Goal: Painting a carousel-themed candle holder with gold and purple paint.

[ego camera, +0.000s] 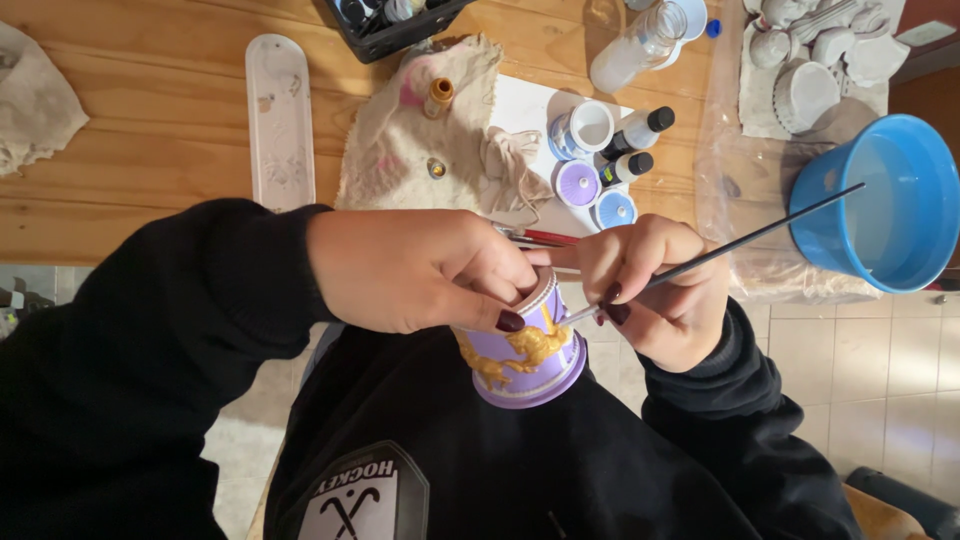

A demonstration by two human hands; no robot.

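We hold a small lilac ceramic cup with raised gold horse figures point(525, 355) close against our chest, over the near edge of the pale wooden table point(150, 130). Our left hand point(420, 270) is closed around the cup's rim, fingers hooked inside and thumb pressed on the outer wall, which appears to steady it and turn the relief toward us. Our right hand point(655, 285) pinches a thin dark-handled paintbrush point(720, 255) like a pen, its tip touching the cup's side at about 3 o'clock, the handle slanting away toward 2 o'clock.

Just beyond the hands, at 12 o'clock, small paint bottles and open lilac and blue pots point(600, 165) stand on a white sheet, within easy reach for reloading the brush. A stained cream cloth point(420, 130) lies beside them. A round blue plastic tub point(890, 200) sits at 2 o'clock, and unpainted white ceramic pieces point(815, 60) rest farther off at 1 o'clock. A long white tray point(280, 120) lies at 11 o'clock.
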